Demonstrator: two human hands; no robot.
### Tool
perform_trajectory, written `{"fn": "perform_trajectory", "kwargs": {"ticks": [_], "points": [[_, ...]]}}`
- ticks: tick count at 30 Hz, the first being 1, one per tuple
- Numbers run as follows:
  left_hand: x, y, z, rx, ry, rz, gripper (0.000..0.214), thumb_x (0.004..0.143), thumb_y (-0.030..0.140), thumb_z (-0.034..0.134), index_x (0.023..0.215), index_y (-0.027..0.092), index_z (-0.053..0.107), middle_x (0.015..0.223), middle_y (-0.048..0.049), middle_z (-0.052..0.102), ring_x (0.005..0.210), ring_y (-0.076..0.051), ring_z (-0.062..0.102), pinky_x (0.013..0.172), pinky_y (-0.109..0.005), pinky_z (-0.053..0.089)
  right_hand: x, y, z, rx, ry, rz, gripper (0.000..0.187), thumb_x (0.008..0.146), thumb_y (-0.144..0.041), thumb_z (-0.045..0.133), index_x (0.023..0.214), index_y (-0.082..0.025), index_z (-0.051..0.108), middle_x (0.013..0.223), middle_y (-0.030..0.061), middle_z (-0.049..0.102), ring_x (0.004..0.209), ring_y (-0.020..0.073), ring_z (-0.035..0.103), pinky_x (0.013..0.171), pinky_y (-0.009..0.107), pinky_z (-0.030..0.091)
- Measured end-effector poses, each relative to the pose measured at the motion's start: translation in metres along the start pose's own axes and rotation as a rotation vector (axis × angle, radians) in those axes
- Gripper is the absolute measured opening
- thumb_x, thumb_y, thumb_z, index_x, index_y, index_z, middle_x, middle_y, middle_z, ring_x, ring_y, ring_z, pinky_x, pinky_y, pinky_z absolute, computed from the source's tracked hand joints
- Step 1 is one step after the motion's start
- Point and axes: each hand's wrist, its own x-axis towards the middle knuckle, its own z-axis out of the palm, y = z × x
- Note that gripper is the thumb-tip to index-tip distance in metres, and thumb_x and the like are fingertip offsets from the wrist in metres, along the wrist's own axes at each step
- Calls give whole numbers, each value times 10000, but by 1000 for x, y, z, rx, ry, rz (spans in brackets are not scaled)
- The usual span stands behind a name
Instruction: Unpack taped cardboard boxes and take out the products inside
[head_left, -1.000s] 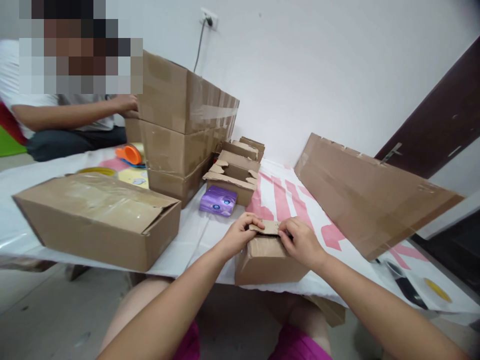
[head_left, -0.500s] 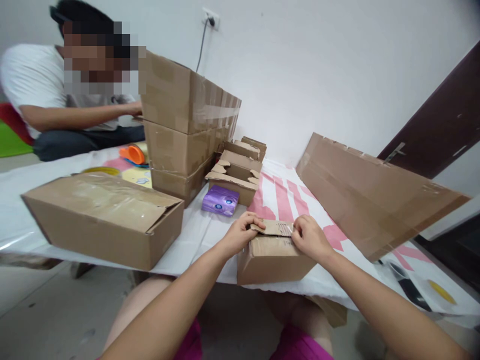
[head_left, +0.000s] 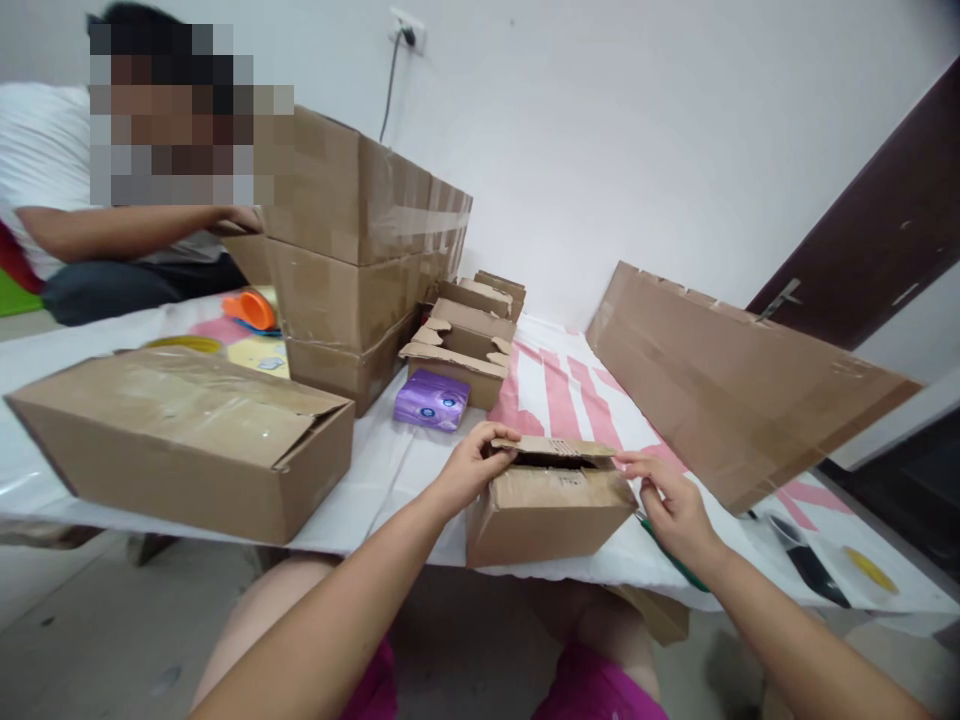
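A small cardboard box stands at the table's near edge, its top flap lifted at the back with a dark gap under it. My left hand pinches the flap's left end between thumb and fingers. At the flap's right end, my right hand holds the corner with its fingertips, the other fingers curled. Under my right wrist lies a thin green object, partly hidden. Just beyond the box sits a purple soft pack.
A taped cardboard box lies left, before a tall stack of boxes. Open boxes stand behind the purple pack. A large cardboard sheet leans at right. Tape rolls lie about. A co-worker sits left.
The flap has risen, opening a gap beneath it. My right hand has moved right to the flap's corner, uncovering the green object. My view has shifted slightly right.
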Motion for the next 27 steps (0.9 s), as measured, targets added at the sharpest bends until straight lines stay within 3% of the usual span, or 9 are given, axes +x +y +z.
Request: {"fn": "perform_trajectory", "kwargs": {"ticks": [3, 6, 11, 14, 17, 20, 23, 27], "points": [[-1, -1, 3, -105, -14, -81, 374, 701, 441, 712, 960, 186, 623, 860, -25, 633, 824, -190, 622, 767, -307, 479, -1, -15, 2, 44, -81, -14, 237, 856, -108, 375, 810, -232, 571, 843, 40, 648, 814, 198, 620, 709, 345, 492], [0, -5, 5, -154, 43, -67, 437, 723, 548, 667, 953, 188, 576, 864, -24, 650, 827, -193, 641, 756, -308, 488, 1, -23, 6, 34, -108, 23, 213, 903, -166, 362, 844, -231, 557, 763, 24, 594, 705, 183, 570, 640, 322, 456], [1, -15, 4, -85, 253, -33, 355, 742, 483, 668, 802, 217, 440, 702, 42, 586, 659, -135, 580, 628, -248, 431, 9, -28, 9, -12, -141, 38, 195, 949, -291, 411, 838, -224, 555, 744, 15, 557, 682, 171, 532, 627, 308, 427], [1, -14, 5, -92, 309, -13, 371, 742, 427, 672, 741, 226, 360, 809, 16, 642, 723, -140, 602, 683, -259, 447, 14, -30, 12, -111, -151, 67, 161, 922, -351, 493, 896, -220, 584, 759, 21, 559, 696, 182, 535, 635, 316, 441], [-2, -6, 6, -81, 266, 55, 331, 757, 400, 659, 698, 213, 392, 949, -45, 673, 892, -188, 628, 809, -311, 466, 20, -30, 15, -208, -219, 82, 253, 881, -377, 563, 1067, -209, 601, 858, 56, 591, 815, 225, 571, 708, 357, 478], [-4, 1, 4, -14, 238, 105, 246, 786, 395, 632, 709, 187, 524, 1010, -82, 683, 990, -226, 616, 897, -349, 446, 25, -30, 17, -240, -272, 71, 231, 895, -332, 520, 1058, -203, 621, 907, 78, 600, 883, 245, 577, 754, 387, 488], [-4, 1, 1, 29, 245, 92, 273, 796, 407, 611, 942, 179, 647, 1116, -92, 674, 1059, -240, 596, 936, -359, 431, 28, -29, 16, -216, -245, 70, 166, 898, -281, 476, 952, -213, 617, 883, 64, 593, 855, 229, 572, 746, 378, 486], [-2, -6, -3, 116, 164, 65, 398, 812, 418, 575, 1125, 182, 645, 1241, -102, 619, 1150, -259, 551, 943, -364, 431, 30, -30, 12, -161, -161, 80, 131, 905, -297, 479, 860, -220, 574, 810, 33, 556, 764, 195, 539, 678, 335, 462]]}}
